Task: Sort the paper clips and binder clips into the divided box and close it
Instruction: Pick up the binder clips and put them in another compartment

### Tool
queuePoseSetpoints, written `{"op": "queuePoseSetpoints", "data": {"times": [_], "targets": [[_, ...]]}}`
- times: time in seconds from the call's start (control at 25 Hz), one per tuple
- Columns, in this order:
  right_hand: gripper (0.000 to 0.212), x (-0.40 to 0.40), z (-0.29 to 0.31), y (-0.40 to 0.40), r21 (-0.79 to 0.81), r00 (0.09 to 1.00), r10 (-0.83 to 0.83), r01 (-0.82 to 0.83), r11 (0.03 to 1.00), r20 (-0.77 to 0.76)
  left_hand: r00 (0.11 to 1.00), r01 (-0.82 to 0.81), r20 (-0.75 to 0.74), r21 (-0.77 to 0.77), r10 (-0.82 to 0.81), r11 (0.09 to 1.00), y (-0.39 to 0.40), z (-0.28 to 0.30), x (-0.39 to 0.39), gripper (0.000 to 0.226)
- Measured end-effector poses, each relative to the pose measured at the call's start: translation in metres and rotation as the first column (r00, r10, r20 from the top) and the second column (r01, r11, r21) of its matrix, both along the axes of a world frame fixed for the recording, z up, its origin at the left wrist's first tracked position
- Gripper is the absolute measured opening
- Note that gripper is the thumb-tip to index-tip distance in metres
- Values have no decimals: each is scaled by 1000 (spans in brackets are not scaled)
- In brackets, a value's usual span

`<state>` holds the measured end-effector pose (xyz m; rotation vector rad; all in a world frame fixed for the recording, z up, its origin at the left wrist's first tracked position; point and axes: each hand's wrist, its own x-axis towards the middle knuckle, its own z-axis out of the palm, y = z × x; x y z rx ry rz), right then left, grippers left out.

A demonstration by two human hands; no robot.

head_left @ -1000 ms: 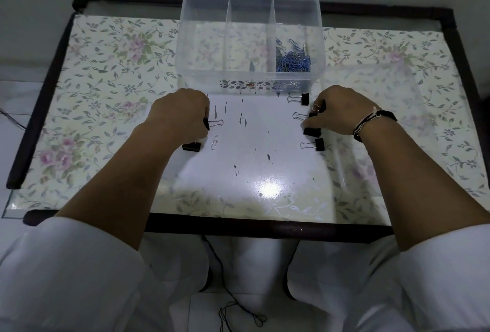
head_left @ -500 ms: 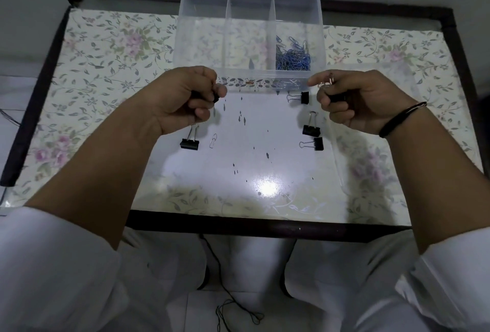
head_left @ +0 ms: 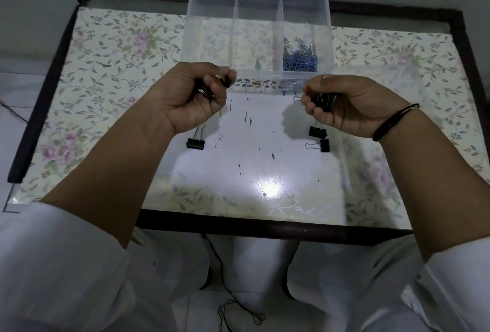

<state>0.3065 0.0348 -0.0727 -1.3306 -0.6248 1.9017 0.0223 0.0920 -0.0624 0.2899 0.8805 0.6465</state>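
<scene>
Black binder clips [head_left: 322, 102], clear plastic box [head_left: 212, 40]

Dim wide-angle view, overhead glare on table [head_left: 270, 188]

divided box [head_left: 209, 40] open-topped, binder clips [head_left: 319, 138] beneath right grip [head_left: 342, 105]

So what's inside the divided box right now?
The divided box has a pile of blue paper clips in its right compartment. The other two compartments look empty, though the left hand covers part of the near wall.
</scene>
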Motion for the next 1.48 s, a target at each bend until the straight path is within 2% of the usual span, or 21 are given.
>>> {"op": "queuePoseSetpoints", "data": {"times": [0.08, 0.24, 0.32, 0.4, 0.44, 0.48, 0.56, 0.6, 0.64, 0.68, 0.76, 0.88, 0.96, 1.04, 1.2, 1.28, 1.4, 1.48], "targets": [[9, -4, -1, 1, 9, 999, 10, -10, 1000, 35, 1000, 0, -24, 24, 0, 1000, -1, 4, 0, 33], [10, -4, -2, 1, -3, 1000, -7, 7, 1000, 21, 999, -51, 9, 23, 51, 998, -1, 9, -9, 21], [13, -6, -3, 1, -11, 1000, 5, -4, 1000, 19, 992, -23, -121, 25, 26, 999, -2, 10, -17, 24], [15, -9, -3, 0, -12, 999, 27, -27, 1000, 25, 946, 48, -323, 41, -32, 998, -4, 8, -23, 27], [15, -10, -3, 0, -11, 999, 38, -38, 999, 27, 882, 87, -469, 68, -45, 994, -5, 6, -25, 28], [15, -11, -3, -1, -11, 999, 46, -46, 999, 29, 769, 149, -638, 103, -50, 983, -6, 3, -26, 27], [14, -13, -3, -2, -10, 998, 56, -55, 998, 38, 416, 364, -906, 92, -74, 927, -12, -2, -26, 26], [14, -14, -4, -2, -12, 997, 58, -58, 998, 44, 258, 479, -961, 35, -102, 877, -16, -5, -26, 25], [14, -15, -4, -2, -13, 997, 60, -60, 998, 50, 150, 565, -979, -29, -138, 824, -20, -8, -26, 25], [14, -15, -4, -2, -13, 996, 63, -63, 998, 56, 99, 617, -978, -83, -181, 782, -24, -11, -27, 25], [14, -15, -3, -2, -11, 996, 65, -64, 998, 66, 53, 667, -974, -131, -222, 734, -28, -13, -32, 29], [14, -14, -2, -4, -8, 997, 60, -60, 998, 56, -166, 761, -979, -204, -119, 616, -31, -17, -36, 55], [14, -15, -1, -4, -4, 997, 66, -66, 998, 49, -297, 794, -952, -289, -74, 535, -34, -23, -30, 65], [13, -18, 0, -6, -4, 996, 74, -74, 997, 49, -330, 811, -943, -303, -36, 500, -37, -32, -21, 65], [10, -29, 3, -6, -14, 1000, 27, -27, 1000, -3, -233, 809, -972, -203, -17, 552, -32, -35, -19, 46], [12, -34, 5, -5, -2, 1000, -2, 2, 1000, -23, -215, 801, -976, -189, -21, 568, -32, -29, -22, 52], [14, -39, 8, -5, 17, 1000, -6, 6, 1000, -29, -286, 804, -956, -276, -65, 526, -40, -23, -21, 66], [14, -41, 8, -6, 14, 1000, 6, -5, 1000, -19, -346, 806, -936, -329, -60, 492, -44, -23, -18, 60]]}}
